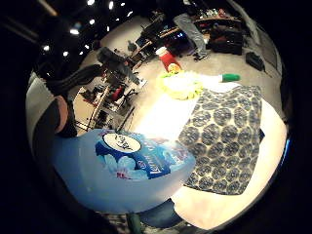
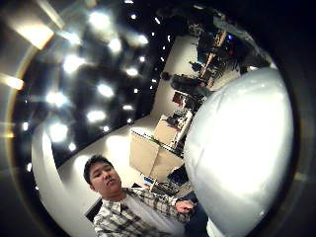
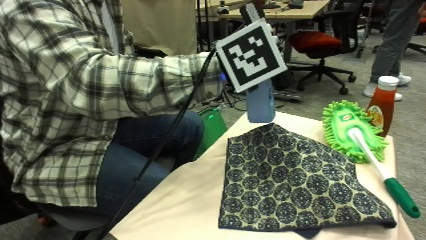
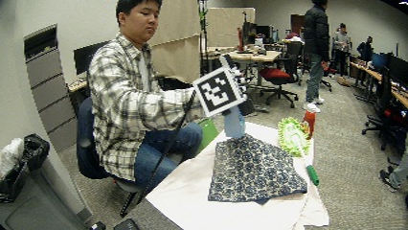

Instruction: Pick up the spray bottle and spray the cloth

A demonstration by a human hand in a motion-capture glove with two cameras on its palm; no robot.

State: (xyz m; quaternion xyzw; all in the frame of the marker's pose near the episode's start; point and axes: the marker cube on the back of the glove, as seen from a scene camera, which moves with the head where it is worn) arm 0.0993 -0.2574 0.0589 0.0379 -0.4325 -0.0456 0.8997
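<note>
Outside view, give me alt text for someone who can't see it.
A seated person holds a pale blue spray bottle above the far edge of a patterned navy cloth spread on a table. Beside the cloth lie a green duster mop and, past it, an upright ketchup bottle.

The pale blue spray bottle (image 3: 260,104) with a flowered blue label hangs upright in the gloved right hand, lifted clear of the table. Below and just beyond the hand, the navy patterned cloth (image 3: 297,180) lies flat, folded to a rough triangle.
</note>
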